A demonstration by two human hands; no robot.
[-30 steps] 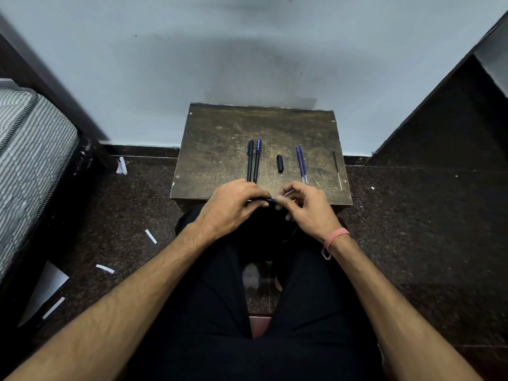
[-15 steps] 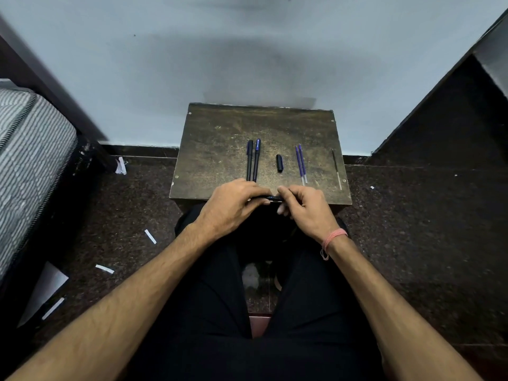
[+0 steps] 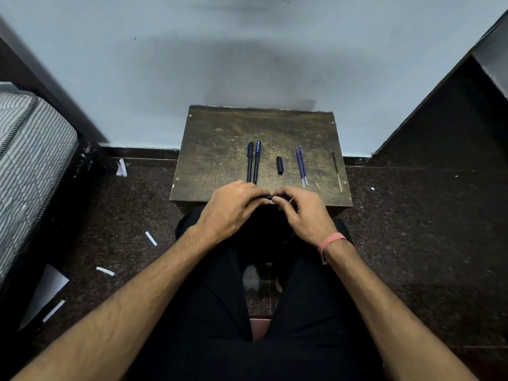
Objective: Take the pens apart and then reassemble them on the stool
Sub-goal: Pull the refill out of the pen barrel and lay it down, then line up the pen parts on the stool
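A dark wooden stool (image 3: 220, 149) stands against the wall in front of me. On it lie two capped dark pens (image 3: 253, 162) side by side, a loose black cap (image 3: 279, 165), two blue refills (image 3: 301, 166) and a thin dark refill (image 3: 336, 170) near the right edge. At the stool's near edge my left hand (image 3: 233, 210) and my right hand (image 3: 305, 215) meet, both closed on one dark pen (image 3: 270, 198). Only a short piece of that pen shows between my fingertips.
A striped mattress (image 3: 30, 160) on a dark frame is at the left. Paper scraps (image 3: 104, 270) lie on the dark speckled floor (image 3: 412, 229). A dark slanted panel (image 3: 439, 105) rises at the right. My legs in black trousers (image 3: 209, 312) fill the foreground.
My right hand has closed in on the pen until its fingertips touch the left hand's. The parts on the stool have not moved.
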